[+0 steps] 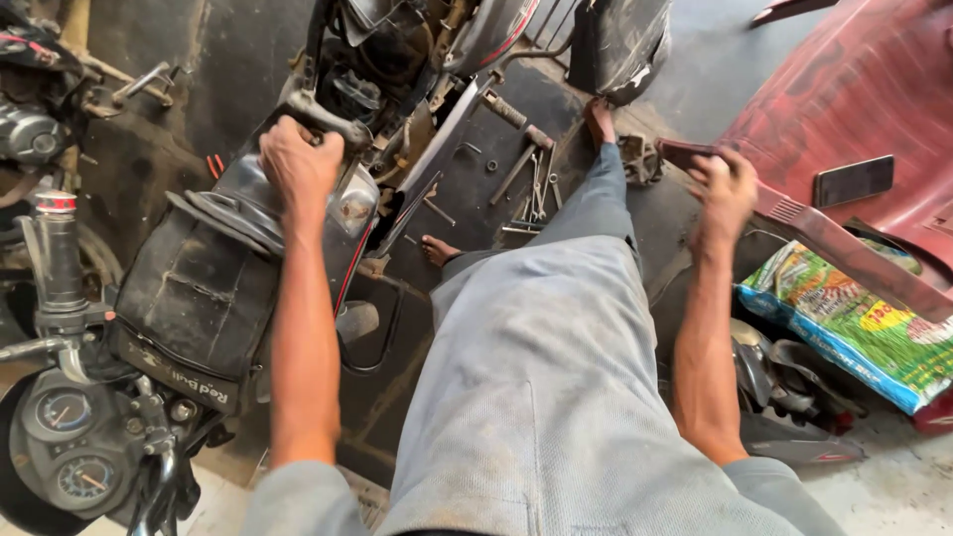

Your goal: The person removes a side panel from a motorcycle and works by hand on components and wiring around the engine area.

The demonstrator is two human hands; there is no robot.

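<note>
The person sits on the workshop floor with legs stretched out, a motorcycle lying on its side just to their left. The left hand [298,164] is clamped down over a dark metal bar [323,117] that sticks out of the bike's frame; the fingers wrap fully round it, knuckles up, so nothing of the palm shows. The bar's long line runs from under the fingers up and to the right, toward the engine. Just below the wrist lies the black seat [199,288], with the fuel tank [349,206] beside the heel of the hand.

The right hand [725,189] is out on the other side, well apart from the bike, fingers curled closed over the near edge of a red body panel [854,89]. The panel's edge runs away from those fingers down and to the right, over a green printed sack [854,318]. A dark phone [852,181] rests on the panel beyond the fingertips.

Between the two hands, past the knees, spanners and small tools [531,179] lie loose on the dark floor, nearer the right foot than either hand. The left hand is the one on the bike
</note>
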